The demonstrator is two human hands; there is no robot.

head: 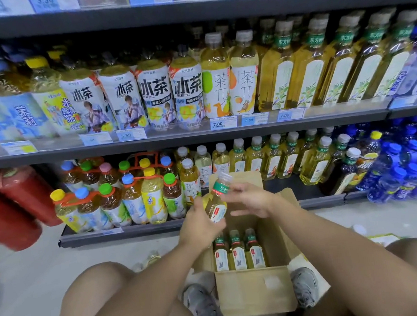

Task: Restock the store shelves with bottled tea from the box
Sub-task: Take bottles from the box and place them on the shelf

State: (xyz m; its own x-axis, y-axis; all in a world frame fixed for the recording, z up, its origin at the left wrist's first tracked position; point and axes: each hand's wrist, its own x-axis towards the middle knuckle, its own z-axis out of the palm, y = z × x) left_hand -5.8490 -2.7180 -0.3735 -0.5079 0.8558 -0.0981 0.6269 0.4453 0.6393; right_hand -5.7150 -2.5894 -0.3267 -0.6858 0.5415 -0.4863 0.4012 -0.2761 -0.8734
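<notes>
Store aisle, pale floor (35, 279), person crouched facing the drink shelves. Tea btl (216, 204) is up in the air over the open box (255, 292), tilted, cap end toward the shelves, yellowish liquid, green neck band. L hand (200, 224) is wrapped round its lower body, gripping it. R hand (249, 198) sits at the neck end w/ fingers loosely spread, tips by the green band; can't tell if they actually pinch it.

Below, 3 more btls (238, 253) of the same kind stand upright in a row at the box's near side. Box is on the floor, flaps open, between two grey shoes (202, 305).

Just beyond it is the bottom shelf (133, 232): multipacks (118, 193) w/ coloured caps on the left, green-band btls (272, 159) right of centre, blue btls (408, 162) far right. Middle shelf (174, 138) above carries more tea and price tags. Two red cylinders (23, 197), blurred, stand at the far left.
</notes>
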